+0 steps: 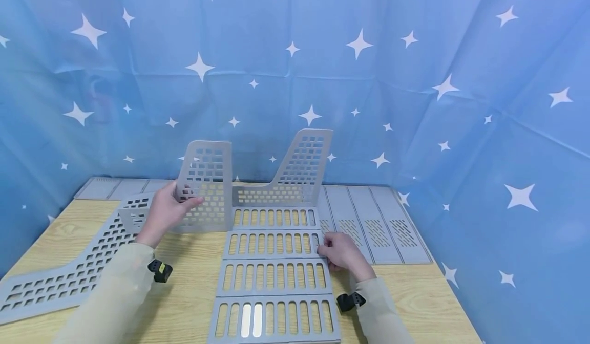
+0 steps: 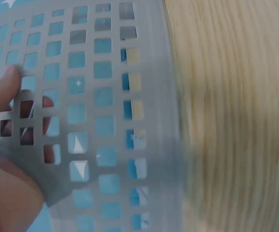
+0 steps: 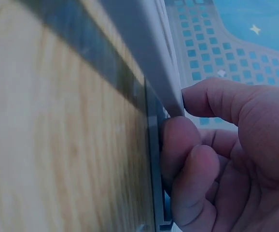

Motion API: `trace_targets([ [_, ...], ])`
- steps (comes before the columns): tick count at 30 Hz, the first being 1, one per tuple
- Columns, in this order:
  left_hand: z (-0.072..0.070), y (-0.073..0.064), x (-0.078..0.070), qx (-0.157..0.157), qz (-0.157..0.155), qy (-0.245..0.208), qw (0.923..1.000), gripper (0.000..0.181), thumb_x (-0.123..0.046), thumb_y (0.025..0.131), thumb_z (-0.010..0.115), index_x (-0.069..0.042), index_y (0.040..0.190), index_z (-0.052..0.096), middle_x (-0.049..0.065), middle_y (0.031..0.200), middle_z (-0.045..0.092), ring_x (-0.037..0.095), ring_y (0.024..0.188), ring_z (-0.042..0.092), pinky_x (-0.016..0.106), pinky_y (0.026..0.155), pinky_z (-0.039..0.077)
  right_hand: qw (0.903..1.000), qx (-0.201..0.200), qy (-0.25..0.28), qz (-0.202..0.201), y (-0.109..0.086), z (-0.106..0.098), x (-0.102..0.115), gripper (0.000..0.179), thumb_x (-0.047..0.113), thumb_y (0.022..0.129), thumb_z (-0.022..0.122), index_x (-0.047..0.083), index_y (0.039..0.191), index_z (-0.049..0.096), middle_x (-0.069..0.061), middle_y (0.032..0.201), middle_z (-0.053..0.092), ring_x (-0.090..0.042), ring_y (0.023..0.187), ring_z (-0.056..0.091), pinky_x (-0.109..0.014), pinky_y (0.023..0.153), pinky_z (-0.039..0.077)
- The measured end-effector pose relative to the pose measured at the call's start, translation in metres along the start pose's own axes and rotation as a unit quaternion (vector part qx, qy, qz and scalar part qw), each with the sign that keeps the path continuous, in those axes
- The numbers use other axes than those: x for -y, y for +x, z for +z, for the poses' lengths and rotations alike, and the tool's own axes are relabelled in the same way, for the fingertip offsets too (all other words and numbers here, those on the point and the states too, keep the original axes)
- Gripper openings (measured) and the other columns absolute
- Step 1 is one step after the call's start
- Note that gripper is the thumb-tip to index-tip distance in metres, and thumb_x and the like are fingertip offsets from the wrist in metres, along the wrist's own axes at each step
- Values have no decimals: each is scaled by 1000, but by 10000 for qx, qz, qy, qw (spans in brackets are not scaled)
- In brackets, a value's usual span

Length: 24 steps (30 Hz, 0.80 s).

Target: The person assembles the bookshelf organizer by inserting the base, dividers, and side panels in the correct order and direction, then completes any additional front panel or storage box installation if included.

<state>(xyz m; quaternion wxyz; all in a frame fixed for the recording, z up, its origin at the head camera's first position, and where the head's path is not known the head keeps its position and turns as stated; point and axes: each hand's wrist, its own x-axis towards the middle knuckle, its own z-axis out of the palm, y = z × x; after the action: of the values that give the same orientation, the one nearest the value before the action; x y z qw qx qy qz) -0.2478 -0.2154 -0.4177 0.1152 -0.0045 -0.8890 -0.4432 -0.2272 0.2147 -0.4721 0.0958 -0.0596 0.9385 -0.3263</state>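
Observation:
My left hand (image 1: 168, 208) grips an upright grey perforated panel (image 1: 227, 190), thumb on its near face; fingertips show through its square holes in the left wrist view. This panel stands at the far left corner of a long grey slotted panel (image 1: 272, 258) lying on the table. My right hand (image 1: 343, 254) pinches the slotted panel's right edge between thumb and fingers, as the right wrist view shows close up. Another perforated panel (image 1: 322, 167), low on the left and tall on the right, stands upright across the slotted panel's far end.
A loose perforated side panel (image 1: 76, 275) lies on the left of the wooden table (image 1: 189, 277), partly behind my left forearm. Grey creased panels with slanted slots (image 1: 387, 252) lie at the back right. More grey panels (image 1: 103, 188) lie back left, before a blue star-patterned curtain (image 1: 258, 26).

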Motion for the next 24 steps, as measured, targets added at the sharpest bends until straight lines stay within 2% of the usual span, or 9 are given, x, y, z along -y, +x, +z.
trace_targets([
  [4,2,-2,1,-214,53,-56,9997,45,-31,92,81,-3,123,66,19,105,74,20,79,65,32,67,51,9998,19,-134,-161,0,-1,-1,30,16,97,67,11,71,53,-1,59,54,-13,45,50,-27,45,42],
  [10,13,-1,-4,82,246,-305,9992,38,-24,91,82,-2,118,67,15,94,73,20,71,63,29,59,51,9981,-35,-505,-340,3,-1,-1,27,16,96,66,13,72,53,0,62,51,-14,50,48,-29,49,42],
  [13,17,-2,-6,79,313,-311,9990,39,-22,91,81,-1,120,66,13,92,73,22,71,64,29,58,52,9982,-52,-546,-227,3,0,-1,26,15,95,65,12,73,53,-1,64,52,-14,52,50,-29,49,44],
  [16,15,-5,-7,203,415,-234,9987,40,-28,95,77,0,121,64,13,91,71,23,70,62,30,59,51,9989,-94,-447,-41,3,0,-1,26,15,96,67,11,73,53,-2,65,52,-15,52,51,-28,48,45],
  [18,10,-8,-5,338,451,-32,9984,42,-37,101,68,1,117,62,16,89,67,26,71,58,34,60,49,9992,-109,-392,35,3,1,-1,27,16,96,68,11,73,55,-3,65,53,-15,51,51,-28,47,45],
  [20,1,-12,-2,316,476,285,9980,51,-46,107,54,2,121,62,24,100,66,37,83,61,46,72,53,9994,-98,-318,72,2,1,-2,27,17,96,69,11,73,56,-3,64,54,-14,49,53,-28,47,46],
  [21,-4,-13,0,186,484,476,9975,53,-46,109,48,4,120,63,29,104,64,43,90,60,53,79,52,9995,-79,-289,75,2,1,-2,27,17,95,70,11,73,56,-3,64,55,-14,49,53,-28,46,46],
  [22,-9,-15,4,13,445,649,9969,57,-47,110,43,6,121,63,32,111,63,48,99,58,60,87,48,9996,-59,-263,74,2,1,-2,27,17,96,70,11,73,57,-3,64,55,-14,48,54,-28,46,46],
  [24,-18,-19,11,-473,313,927,9941,56,-41,111,41,9,119,65,36,124,59,54,116,52,70,100,34,9997,-37,-228,73,2,1,-2,26,17,95,71,11,74,57,-3,63,56,-15,47,55,-28,46,46],
])
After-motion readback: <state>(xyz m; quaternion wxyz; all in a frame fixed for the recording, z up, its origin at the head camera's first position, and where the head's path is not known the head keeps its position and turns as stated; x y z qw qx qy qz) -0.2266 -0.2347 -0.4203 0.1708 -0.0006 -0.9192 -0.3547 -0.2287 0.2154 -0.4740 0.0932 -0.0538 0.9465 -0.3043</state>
